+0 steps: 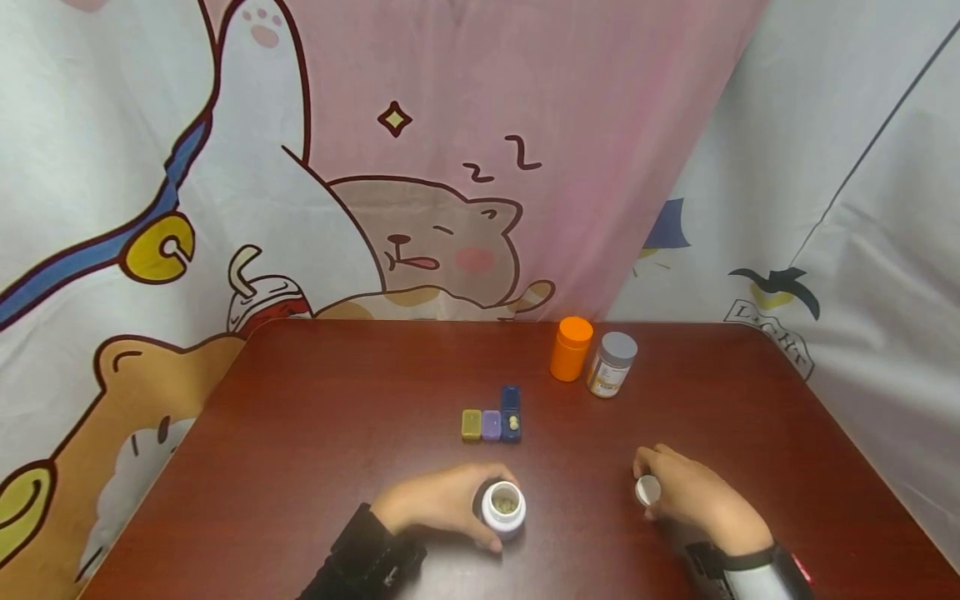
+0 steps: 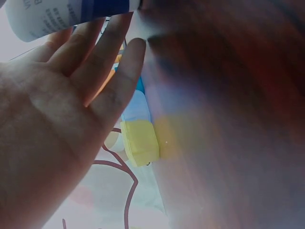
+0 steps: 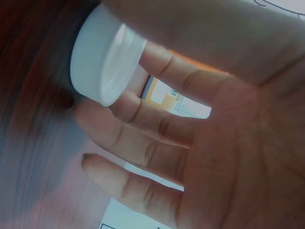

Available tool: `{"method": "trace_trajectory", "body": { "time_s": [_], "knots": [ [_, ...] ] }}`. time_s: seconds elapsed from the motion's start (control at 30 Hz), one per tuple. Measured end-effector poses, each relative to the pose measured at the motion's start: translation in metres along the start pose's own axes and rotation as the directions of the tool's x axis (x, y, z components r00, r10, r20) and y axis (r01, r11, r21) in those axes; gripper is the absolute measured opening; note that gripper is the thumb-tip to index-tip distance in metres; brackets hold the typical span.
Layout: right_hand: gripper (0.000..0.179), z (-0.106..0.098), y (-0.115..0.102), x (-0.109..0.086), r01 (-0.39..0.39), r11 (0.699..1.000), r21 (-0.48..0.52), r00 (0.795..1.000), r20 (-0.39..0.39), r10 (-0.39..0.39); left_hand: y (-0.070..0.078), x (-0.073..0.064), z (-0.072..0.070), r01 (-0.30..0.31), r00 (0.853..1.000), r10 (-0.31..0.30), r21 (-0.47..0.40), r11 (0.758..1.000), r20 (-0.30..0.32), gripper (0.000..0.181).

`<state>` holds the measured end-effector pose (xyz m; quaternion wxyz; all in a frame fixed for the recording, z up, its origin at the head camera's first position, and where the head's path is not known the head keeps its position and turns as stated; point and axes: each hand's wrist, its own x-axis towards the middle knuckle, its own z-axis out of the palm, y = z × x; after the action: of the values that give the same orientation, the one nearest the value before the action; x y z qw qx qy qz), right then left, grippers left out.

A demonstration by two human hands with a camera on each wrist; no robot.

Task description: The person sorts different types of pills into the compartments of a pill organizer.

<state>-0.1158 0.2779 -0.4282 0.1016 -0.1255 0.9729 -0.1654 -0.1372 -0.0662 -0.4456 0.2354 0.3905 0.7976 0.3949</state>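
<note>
My left hand (image 1: 444,498) grasps the uncapped white bottle (image 1: 504,525), probably to keep it upright; at its three o'clock, my right hand (image 1: 699,495) pinches the cap (image 1: 648,491); at twelve, the pill organizer (image 1: 491,426).

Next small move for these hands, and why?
Probably bring the white cap over to the white bottle and close it: the right hand holds the cap, the left hand grips the uncapped bottle, mouth up, and the open blue compartment holds pale pieces. If more are needed, though, recapping should wait.
</note>
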Motion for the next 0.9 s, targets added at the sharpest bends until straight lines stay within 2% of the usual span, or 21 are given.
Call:
{"method": "trace_trajectory", "body": {
  "time_s": [0.1, 0.23, 0.4, 0.57, 0.67, 0.73, 0.83, 0.9],
  "knots": [
    [0.045, 0.002, -0.003, 0.001, 0.040, 0.999, -0.015, 0.999, -0.033, -0.040, 0.001, 0.000, 0.000, 0.011, 1.000, -0.011, 0.002, 1.000, -0.002, 0.057],
    [0.042, 0.005, -0.017, 0.004, 0.136, 0.989, -0.061, 0.985, -0.094, -0.141, 0.001, -0.001, 0.000, 0.027, 1.000, -0.027, 0.009, 1.000, -0.003, 0.057],
    [0.035, 0.012, -0.046, 0.008, 0.264, 0.963, -0.057, 0.945, -0.183, -0.271, 0.001, 0.000, -0.001, 0.028, 1.000, -0.027, 0.022, 0.999, -0.015, 0.056],
    [0.036, 0.023, -0.072, 0.012, 0.305, 0.949, -0.076, 0.900, -0.303, -0.313, 0.001, 0.001, -0.002, 0.006, 0.999, -0.005, 0.049, 0.999, -0.031, 0.056],
    [0.038, 0.030, -0.085, 0.013, 0.294, 0.954, -0.059, 0.868, -0.401, -0.292, 0.000, 0.001, -0.002, 0.001, 0.999, 0.001, 0.057, 0.998, -0.032, 0.057],
    [0.037, 0.033, -0.093, 0.012, 0.270, 0.963, -0.021, 0.847, -0.470, -0.247, 0.000, 0.001, -0.002, 0.001, 0.999, 0.001, 0.063, 0.998, -0.033, 0.057],
    [0.035, 0.036, -0.103, 0.008, 0.242, 0.967, 0.078, 0.818, -0.553, -0.160, 0.000, 0.001, -0.002, 0.007, 0.999, -0.005, 0.066, 0.998, -0.034, 0.058],
    [0.033, 0.038, -0.110, 0.005, 0.255, 0.953, 0.163, 0.807, -0.579, -0.117, 0.000, 0.001, -0.002, 0.010, 0.999, -0.008, 0.069, 0.998, -0.035, 0.058]
  ]
}}
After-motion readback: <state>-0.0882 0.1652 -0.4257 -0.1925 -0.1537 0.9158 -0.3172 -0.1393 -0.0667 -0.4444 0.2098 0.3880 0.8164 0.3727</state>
